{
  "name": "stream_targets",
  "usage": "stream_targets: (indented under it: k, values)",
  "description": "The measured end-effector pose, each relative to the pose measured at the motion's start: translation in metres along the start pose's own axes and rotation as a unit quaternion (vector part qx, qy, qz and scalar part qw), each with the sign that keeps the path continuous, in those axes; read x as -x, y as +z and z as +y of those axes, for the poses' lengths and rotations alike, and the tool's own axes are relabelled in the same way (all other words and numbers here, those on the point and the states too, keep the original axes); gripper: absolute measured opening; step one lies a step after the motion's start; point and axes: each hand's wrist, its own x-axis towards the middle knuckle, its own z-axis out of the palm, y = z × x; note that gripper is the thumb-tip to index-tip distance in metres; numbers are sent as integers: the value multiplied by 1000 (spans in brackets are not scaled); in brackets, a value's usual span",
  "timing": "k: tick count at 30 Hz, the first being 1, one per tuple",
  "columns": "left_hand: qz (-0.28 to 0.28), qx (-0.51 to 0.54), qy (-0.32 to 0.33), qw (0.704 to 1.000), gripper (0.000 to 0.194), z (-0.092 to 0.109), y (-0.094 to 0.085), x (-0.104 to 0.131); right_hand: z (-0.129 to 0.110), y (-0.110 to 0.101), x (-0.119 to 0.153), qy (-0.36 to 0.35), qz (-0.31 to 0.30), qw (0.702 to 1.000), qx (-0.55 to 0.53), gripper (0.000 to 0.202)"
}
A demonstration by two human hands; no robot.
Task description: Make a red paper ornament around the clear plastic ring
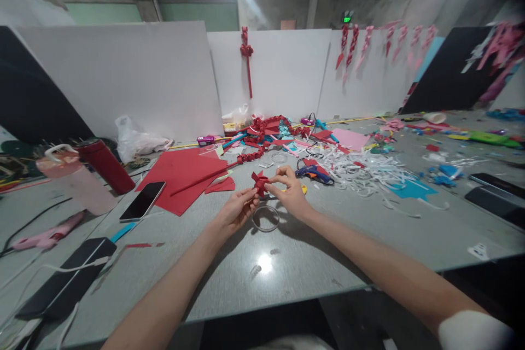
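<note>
A small folded red paper piece (261, 181) with pointed tips is held between both hands above the grey table. My left hand (240, 206) pinches its lower left side. On its right side, my right hand (289, 191) grips it between thumb and index finger. Just below the hands a clear round ring (266, 226) lies on the table. Scissors with a yellow handle (304, 190) are partly hidden behind my right hand. Large red paper sheets (180, 164) lie to the left, with a thin red strip across them.
A blue glue gun (315, 174) and a heap of white paper strips (361, 169) lie to the right. At left are a phone (143, 202), a pink bottle (84, 183), a red bottle (107, 167) and a black power bank (68, 279). White boards (274, 76) stand behind.
</note>
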Motion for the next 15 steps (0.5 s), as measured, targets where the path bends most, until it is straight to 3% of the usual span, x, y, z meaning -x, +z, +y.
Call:
stream_targets:
  k: [9,15]
  values:
    - [27,-3,19,999,29,5,-5,-4,-1,-7,-4,-33,-5,999,26,29]
    - [17,84,-30,996,18,12,-1,2,-5,-18,-5,-146,-58,984,83,13]
